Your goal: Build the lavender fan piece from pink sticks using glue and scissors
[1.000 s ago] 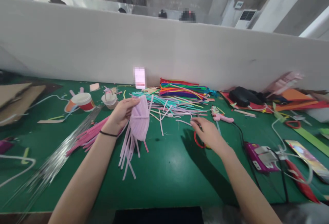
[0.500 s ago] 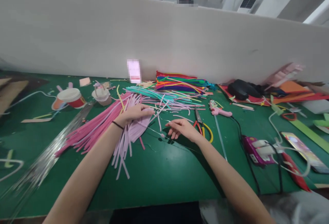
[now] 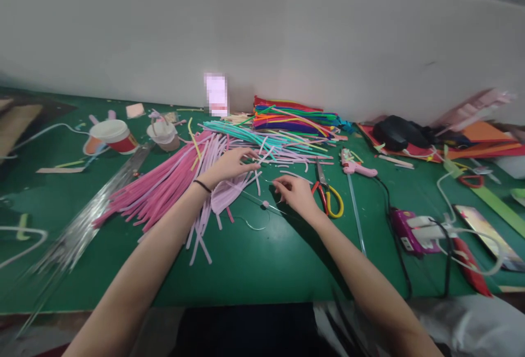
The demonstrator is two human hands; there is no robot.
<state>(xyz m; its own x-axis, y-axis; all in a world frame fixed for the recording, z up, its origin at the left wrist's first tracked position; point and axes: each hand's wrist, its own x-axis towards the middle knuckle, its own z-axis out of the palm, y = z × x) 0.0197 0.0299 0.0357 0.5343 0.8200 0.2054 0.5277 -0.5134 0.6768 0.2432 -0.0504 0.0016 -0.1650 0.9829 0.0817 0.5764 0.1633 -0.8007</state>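
Note:
My left hand point(image 3: 237, 163) reaches over the lilac pipe cleaners point(image 3: 199, 236), its thumb and fingers apart and nothing visible between them. Just to its right, my right hand point(image 3: 294, 192) has its fingertips pinched together on a fine, pale thread or wire point(image 3: 268, 181). Below the hands lies a thin straight stem point(image 3: 250, 197) with a small lilac knob point(image 3: 266, 204) on it. A flat lilac piece point(image 3: 225, 197), like a petal, is under my left wrist. A loose curl of thread point(image 3: 256, 228) rests on the table.
Pink pipe cleaners point(image 3: 156, 195) and clear-looking thin rods point(image 3: 88, 220) lie left; turquoise point(image 3: 246, 134) and multicoloured bundles point(image 3: 293, 119) lie behind. Yellow-and-red-handled pliers or scissors point(image 3: 328, 198), a pink glue gun point(image 3: 356, 169) and a power strip point(image 3: 414, 231) are right. Two cups point(image 3: 117, 135) stand left.
The head view has tilted downward. My left hand has shifted slightly right and its thumb has spread away. My right hand's fingers have closed from a loose curl into a pinch.

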